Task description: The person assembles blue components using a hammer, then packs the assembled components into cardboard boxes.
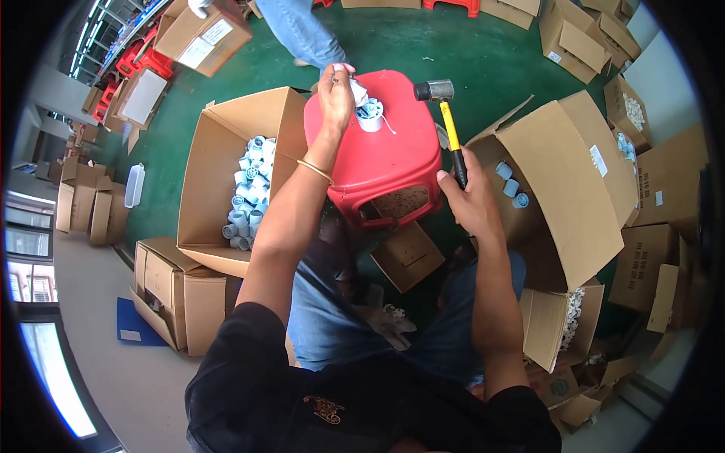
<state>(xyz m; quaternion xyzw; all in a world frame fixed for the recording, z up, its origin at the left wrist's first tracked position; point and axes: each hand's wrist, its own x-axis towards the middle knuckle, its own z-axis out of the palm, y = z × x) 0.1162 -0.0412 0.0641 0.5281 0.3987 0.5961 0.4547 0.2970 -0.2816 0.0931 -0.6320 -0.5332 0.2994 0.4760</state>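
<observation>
- the right hand point(470, 202) grips a hammer point(448, 124) at its black end, perhaps to keep the head free.
- the left hand point(336, 98) curls by a whitish piece point(358, 92); if it grips, i cannot tell.
- at twelve o'clock, the pale fitting point(370, 116) is on the red stool point(362, 162), maybe for firm support; from it, toward eight, a carton point(204, 174).

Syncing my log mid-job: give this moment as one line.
left hand: near fitting | right hand: holding hammer | fitting: on red stool

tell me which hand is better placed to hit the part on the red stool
Probably the right hand: it grips the hammer, while the left hand is close to the part.
</observation>
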